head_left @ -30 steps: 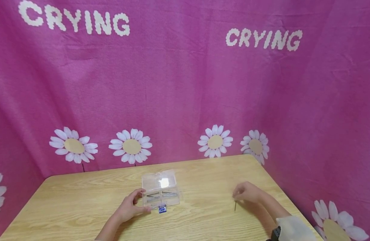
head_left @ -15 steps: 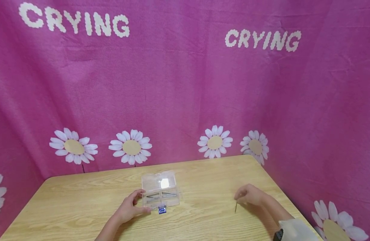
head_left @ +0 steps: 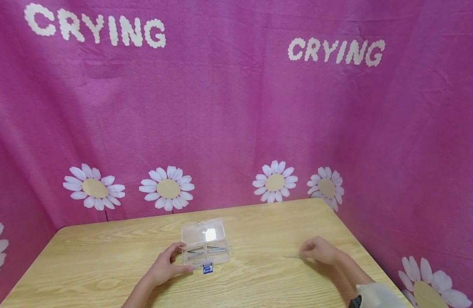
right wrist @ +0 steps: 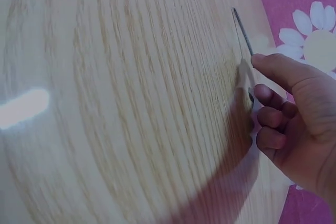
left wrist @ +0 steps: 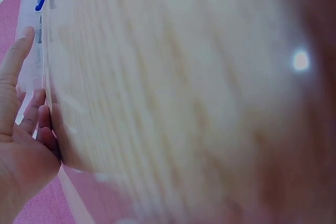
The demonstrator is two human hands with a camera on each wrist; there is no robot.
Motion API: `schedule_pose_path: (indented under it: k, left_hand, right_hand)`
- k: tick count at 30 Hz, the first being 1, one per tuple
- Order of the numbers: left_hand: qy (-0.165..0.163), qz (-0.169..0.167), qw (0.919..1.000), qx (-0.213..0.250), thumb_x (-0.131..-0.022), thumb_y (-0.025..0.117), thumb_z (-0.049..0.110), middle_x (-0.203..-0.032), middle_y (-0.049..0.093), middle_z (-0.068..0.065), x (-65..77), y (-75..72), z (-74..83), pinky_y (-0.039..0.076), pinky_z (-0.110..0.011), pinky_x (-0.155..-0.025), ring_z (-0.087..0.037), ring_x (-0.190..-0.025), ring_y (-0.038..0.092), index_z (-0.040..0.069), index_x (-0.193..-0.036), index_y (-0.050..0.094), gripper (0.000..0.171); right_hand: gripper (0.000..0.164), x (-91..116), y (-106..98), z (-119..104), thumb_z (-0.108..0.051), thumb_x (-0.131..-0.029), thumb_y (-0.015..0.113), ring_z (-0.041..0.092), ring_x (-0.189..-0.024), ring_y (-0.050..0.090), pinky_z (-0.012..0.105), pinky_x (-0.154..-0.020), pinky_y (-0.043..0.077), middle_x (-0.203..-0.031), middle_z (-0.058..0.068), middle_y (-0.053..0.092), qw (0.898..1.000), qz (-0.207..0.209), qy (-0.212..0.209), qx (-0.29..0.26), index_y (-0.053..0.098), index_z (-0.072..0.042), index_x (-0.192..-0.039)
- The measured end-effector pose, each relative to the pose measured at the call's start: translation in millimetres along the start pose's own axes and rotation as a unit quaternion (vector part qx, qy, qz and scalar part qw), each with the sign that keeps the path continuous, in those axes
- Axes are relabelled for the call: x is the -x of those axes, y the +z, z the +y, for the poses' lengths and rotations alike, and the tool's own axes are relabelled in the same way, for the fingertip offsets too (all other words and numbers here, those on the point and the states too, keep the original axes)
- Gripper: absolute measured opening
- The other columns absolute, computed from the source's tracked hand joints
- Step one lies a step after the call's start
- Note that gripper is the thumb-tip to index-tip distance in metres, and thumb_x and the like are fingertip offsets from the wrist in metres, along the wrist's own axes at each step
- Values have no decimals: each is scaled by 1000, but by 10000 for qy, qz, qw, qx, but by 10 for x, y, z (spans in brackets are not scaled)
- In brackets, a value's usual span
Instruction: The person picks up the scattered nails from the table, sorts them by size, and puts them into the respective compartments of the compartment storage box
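My left hand (head_left: pixel 165 265) holds the left end of a clear plastic compartment box (head_left: pixel 217 256), thumb at its front edge and fingers at its back left corner. The box's lid (head_left: pixel 194 233) is tipped back, and a blue latch (head_left: pixel 207 268) sits at the front. Thin metal pieces (head_left: pixel 216 247) lie in its compartments. Off to the right, my right hand (head_left: pixel 319 250) pinches a thin nail-like metal rod (head_left: pixel 291 256) at one end. In the right wrist view the rod (right wrist: pixel 242 30) projects past the thumb tip, close over the table, with its shadow beside it.
The wooden table (head_left: pixel 255 239) carries the box left of centre. Pink curtain (head_left: pixel 221 107) with white daisies and lettering hangs behind it and along both sides. A dark band (head_left: pixel 356 301) shows at the right wrist by a light sleeve (head_left: pixel 380 295).
The rod in the right hand has swung from pointing down to lying nearly level, pointing left. That hand has shifted slightly right. The left hand and the box have stayed put.
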State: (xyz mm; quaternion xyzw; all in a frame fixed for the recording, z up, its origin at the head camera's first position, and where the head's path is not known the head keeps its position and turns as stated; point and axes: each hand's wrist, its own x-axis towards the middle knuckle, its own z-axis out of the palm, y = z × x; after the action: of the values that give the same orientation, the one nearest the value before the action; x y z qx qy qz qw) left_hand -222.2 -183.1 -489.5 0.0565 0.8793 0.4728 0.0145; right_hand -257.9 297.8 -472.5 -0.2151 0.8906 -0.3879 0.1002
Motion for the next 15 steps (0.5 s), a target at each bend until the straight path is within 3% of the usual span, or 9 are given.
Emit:
schedule_pose_path:
  k: [8,15]
  left_hand:
    - [9,-23,10000,16,-64,86,21,-115,59,-10,-8,-6,-16,37,-34,-83,-20,-96,47,10,-124,52,69]
    - [-78,-55,10000,5,-65,86,23,-115,58,-9,-16,-4,-14,37,-33,-82,-20,-96,46,10,-124,52,70]
  right_hand:
    - [21,-89,62,-82,-15,-88,61,7,-83,55,24,-72,45,-92,13,68,9997,135,-56,-195,67,4,-94]
    - [20,-231,180,-220,-14,-90,59,8,-77,53,24,-71,43,-87,13,66,9982,233,-73,-540,66,4,-93]
